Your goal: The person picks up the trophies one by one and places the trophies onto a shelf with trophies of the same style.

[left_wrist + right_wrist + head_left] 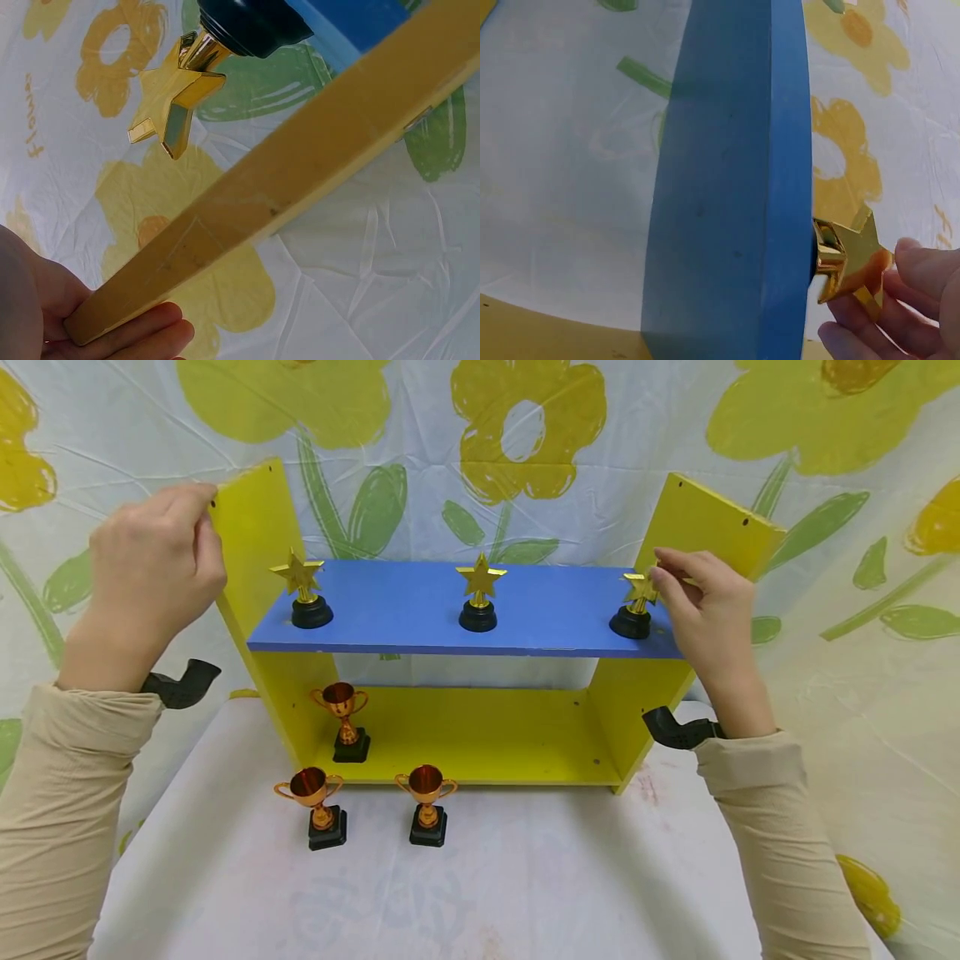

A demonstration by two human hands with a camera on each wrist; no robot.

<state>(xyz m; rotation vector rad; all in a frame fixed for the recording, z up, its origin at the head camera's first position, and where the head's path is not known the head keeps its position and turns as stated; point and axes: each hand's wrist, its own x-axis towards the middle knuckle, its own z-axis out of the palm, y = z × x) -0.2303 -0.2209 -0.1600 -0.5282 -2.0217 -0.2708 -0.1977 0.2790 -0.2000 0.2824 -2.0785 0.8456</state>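
Note:
My left hand (pixel 161 556) grips the upper front corner of the shelf unit's left yellow side panel (pixel 247 195), with the thumb on one face and fingers on the other in the left wrist view. At the right end of the blue shelf (pixel 405 602), my right hand (pixel 708 602) pinches a gold star trophy (pixel 639 589) by its star; its black base tilts slightly. In the right wrist view, the thumb and fingers (pixel 922 270) are around that star. Two more star trophies stand upright on the blue shelf, one at the left (pixel 311 612) and one in the middle (pixel 478 617).
On the yellow bottom shelf (pixel 480 735), a bronze-coloured cup trophy (pixel 351 746) stands at the left. Two similar cups, one left (pixel 327 828) and one right (pixel 428 827), stand on the white tablecloth (pixel 540 877) before the unit. A flowered cloth (pixel 420 410) hangs behind.

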